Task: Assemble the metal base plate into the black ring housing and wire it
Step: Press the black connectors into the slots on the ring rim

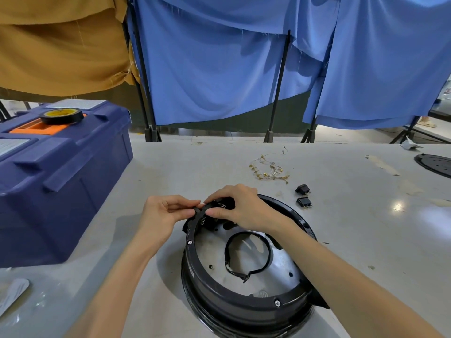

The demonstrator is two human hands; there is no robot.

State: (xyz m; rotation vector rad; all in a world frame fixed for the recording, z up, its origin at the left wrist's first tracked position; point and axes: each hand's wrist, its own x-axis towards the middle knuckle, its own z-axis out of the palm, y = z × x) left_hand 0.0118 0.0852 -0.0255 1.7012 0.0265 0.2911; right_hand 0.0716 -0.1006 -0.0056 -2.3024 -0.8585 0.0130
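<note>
The black ring housing (pixel 192 272) sits on the grey table in front of me, with the metal base plate (pixel 280 264) lying inside it. A black looped cable (pixel 266 254) rests on the plate. At the housing's far rim, my left hand (pixel 163 213) pinches the rim from outside. My right hand (pixel 241 208) grips a small black part with metal terminals just inside that same rim; its fingers hide most of the part. A bundle of thin wires with brass terminals (pixel 268 170) lies on the table beyond the housing.
Two black rocker switches (pixel 303 196) lie to the right of the housing. A blue toolbox (pixel 56 181) with a tape roll (pixel 62 115) on its lid fills the left side. A black round part (pixel 434 164) sits at the far right edge. Blue curtains hang behind the table.
</note>
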